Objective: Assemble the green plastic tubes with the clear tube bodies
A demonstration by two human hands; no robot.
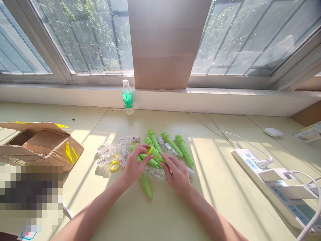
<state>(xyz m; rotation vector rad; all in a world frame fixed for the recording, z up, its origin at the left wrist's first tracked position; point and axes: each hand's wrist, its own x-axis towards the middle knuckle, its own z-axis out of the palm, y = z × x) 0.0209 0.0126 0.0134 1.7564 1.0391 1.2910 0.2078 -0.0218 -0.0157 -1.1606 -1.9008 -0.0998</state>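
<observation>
Over the middle of a pile, both of my hands meet at one green ribbed plastic tube with a threaded end. My right hand is closed around its body. At the threaded end, my left hand pinches a yellow ring. Whether the ring is fully seated on the thread is hidden by my fingers. Beyond my hands lie more green tubes, and one tube points toward me. Clear plastic pieces and a loose yellow ring are left of my left hand.
An open cardboard box stands at the left. A bottle with a green label is upright near the window ledge. On the right, a white power strip has plugs and cables in it, and a small white device lies behind.
</observation>
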